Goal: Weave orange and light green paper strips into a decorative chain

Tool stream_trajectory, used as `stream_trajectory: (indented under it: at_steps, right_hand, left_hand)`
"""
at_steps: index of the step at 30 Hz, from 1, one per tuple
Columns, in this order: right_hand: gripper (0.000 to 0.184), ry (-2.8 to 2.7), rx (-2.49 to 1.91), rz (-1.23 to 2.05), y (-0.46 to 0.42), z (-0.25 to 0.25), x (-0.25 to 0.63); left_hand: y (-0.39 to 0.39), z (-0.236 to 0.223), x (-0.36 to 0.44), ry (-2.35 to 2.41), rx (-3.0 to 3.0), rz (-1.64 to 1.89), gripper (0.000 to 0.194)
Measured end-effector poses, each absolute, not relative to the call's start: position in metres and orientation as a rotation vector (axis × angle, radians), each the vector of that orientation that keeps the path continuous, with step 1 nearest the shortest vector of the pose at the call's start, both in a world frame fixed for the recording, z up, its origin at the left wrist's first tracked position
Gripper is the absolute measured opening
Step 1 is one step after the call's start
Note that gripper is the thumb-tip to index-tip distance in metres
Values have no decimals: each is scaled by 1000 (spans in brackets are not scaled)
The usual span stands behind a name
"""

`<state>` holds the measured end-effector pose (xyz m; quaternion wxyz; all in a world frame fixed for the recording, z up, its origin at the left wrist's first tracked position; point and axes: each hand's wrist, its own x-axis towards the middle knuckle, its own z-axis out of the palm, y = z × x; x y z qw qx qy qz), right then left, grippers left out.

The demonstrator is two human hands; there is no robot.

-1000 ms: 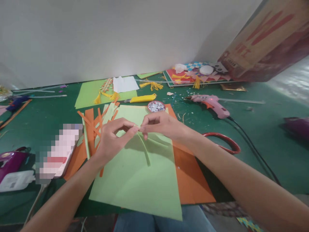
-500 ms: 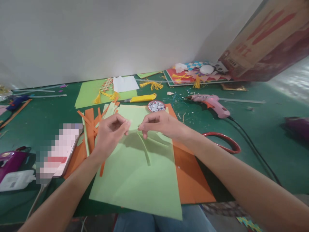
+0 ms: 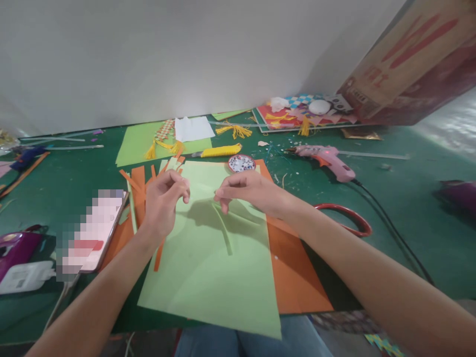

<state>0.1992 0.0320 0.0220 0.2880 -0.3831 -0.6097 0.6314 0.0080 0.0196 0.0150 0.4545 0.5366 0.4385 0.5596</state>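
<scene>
My right hand (image 3: 243, 191) pinches the upper end of a narrow light green paper strip (image 3: 224, 230). The strip bends and hangs down over a light green paper sheet (image 3: 211, 287). Apart from it, to the left, my left hand (image 3: 166, 203) is closed, thumb against the fingers; whatever it may hold is too small to make out. Beneath the green sheet lies orange paper (image 3: 297, 275). Beside my left wrist are several cut orange strips (image 3: 138, 196).
Behind my hands lie a yellow utility knife (image 3: 221, 150) and a round dish of beads (image 3: 241, 163). To the right are a pink glue gun (image 3: 327, 161) with its cord and a red scissor-like handle (image 3: 347, 218). A phone (image 3: 94, 230) lies left, a paper bag (image 3: 405, 74) back right.
My left hand has moved left, away from my right hand, and turned slightly upward. My right hand and the green strip have stayed nearly still.
</scene>
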Motion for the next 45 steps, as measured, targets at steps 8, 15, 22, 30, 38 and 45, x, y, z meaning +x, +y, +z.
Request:
stream_trajectory:
  at_steps: [8,15,22,30,38,45]
  right_hand:
    - [28,-1576,-998,1724,32,23,201]
    - [32,-1541,-989,1736,34,22,201]
    - [32,-1537,-1037,1723,34,23,202]
    - [34,-1581,-1006,1715,33,22,202]
    - [35,-1611,-1038,1696,32,25,202]
    - [35,-1608,-1077,1667,33,25,202]
  left_hand:
    - [21,17,8,1088,1230,1402,23]
    - [24,18,6,1081,1145,1444,25]
    - [25,18,6,1102,1098,1462,24]
    - [25,19,6,1081,1171,1496,25]
    - [26,19,4,1092,1196,1501,27]
    - [28,20,3,1113,1188,1536,26]
